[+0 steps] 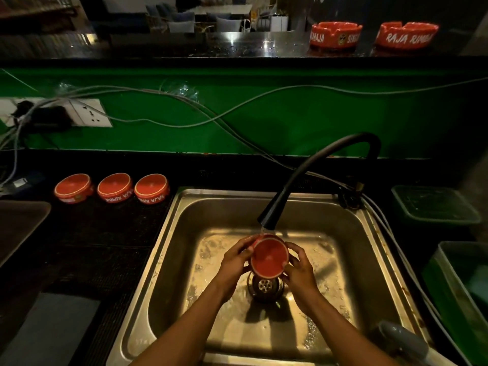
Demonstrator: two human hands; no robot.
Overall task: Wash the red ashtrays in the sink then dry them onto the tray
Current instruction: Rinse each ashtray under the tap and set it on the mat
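Left fingers [244, 248]: wrapped on the rim of the red ashtray [269, 257], left hand [235, 262] steadying it.
Right fingers [295, 250]: clamped on the opposite rim, right hand [299, 270] sharing the load.
Ashtray: tilted, round glossy base towards the camera, held just under the black spout [268, 220], likely so running water sheets off.
Sink [184, 247]: dull wet steel, drain [265, 285] directly below.
Bench [105, 233]: dark; three washed-looking ashtrays [115, 187] upside down far left, probably draining.
Ledge [211, 46]: two more upright ashtrays [335, 34], far right, apparently waiting.
Tray [18, 223]: dark, flat, near left edge.
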